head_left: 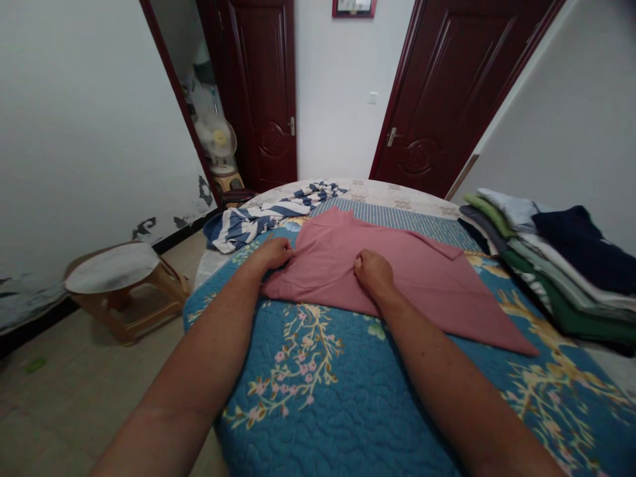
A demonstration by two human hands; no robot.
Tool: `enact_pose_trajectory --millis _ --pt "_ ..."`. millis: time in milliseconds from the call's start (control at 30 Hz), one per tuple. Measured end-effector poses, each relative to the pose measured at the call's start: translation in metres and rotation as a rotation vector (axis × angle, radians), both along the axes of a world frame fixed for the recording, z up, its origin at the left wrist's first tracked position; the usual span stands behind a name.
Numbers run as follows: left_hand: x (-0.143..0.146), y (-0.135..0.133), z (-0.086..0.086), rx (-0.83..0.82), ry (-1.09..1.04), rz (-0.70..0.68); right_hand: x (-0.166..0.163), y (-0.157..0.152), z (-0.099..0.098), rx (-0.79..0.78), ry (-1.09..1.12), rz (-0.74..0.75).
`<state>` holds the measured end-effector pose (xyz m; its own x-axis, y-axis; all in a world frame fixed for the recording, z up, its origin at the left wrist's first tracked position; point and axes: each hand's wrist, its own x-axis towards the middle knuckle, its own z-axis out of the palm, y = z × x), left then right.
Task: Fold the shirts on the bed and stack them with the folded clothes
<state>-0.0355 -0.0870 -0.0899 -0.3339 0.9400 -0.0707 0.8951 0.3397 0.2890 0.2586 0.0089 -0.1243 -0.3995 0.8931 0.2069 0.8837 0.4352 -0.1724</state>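
A pink garment [422,278] lies spread on the blue floral quilt [318,384] that covers the bed. My left hand [274,254] is closed on the garment's left edge, pinching the fabric. My right hand [373,270] is closed on the cloth near its middle, knuckles up. Both forearms reach out over the quilt from the near edge.
A blue-and-white striped garment [258,218] lies crumpled at the bed's far left. A pile of folded clothes [551,258] sits at the right. A wooden stool [119,281] stands on the floor to the left. A fan [218,139] and dark red doors [447,86] are beyond.
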Motion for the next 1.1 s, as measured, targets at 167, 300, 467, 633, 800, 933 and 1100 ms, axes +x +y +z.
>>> enact_pose_trajectory --millis 167,300,467,633,800,933,1100 --pt "0.011 -0.005 0.017 0.178 -0.113 -0.050 0.002 -0.001 0.003 0.037 0.079 0.020" --pt "0.045 -0.002 0.018 0.282 -0.097 -0.323 0.003 -0.016 0.014 0.196 0.162 0.222" --pt "0.091 0.003 -0.017 0.245 0.087 -0.496 -0.011 -0.041 0.012 0.083 -0.001 0.413" --pt "0.098 0.006 -0.041 0.276 0.271 -0.394 -0.017 -0.052 0.005 0.047 -0.041 0.387" --pt "0.092 0.007 -0.042 0.191 0.297 -0.292 -0.011 -0.052 0.002 0.037 0.007 0.393" --pt "0.091 0.009 -0.043 0.181 0.334 -0.246 0.000 -0.041 -0.003 0.003 0.024 0.393" --pt "0.088 0.014 -0.046 0.135 0.343 -0.210 0.028 -0.012 -0.006 -0.023 0.010 0.309"
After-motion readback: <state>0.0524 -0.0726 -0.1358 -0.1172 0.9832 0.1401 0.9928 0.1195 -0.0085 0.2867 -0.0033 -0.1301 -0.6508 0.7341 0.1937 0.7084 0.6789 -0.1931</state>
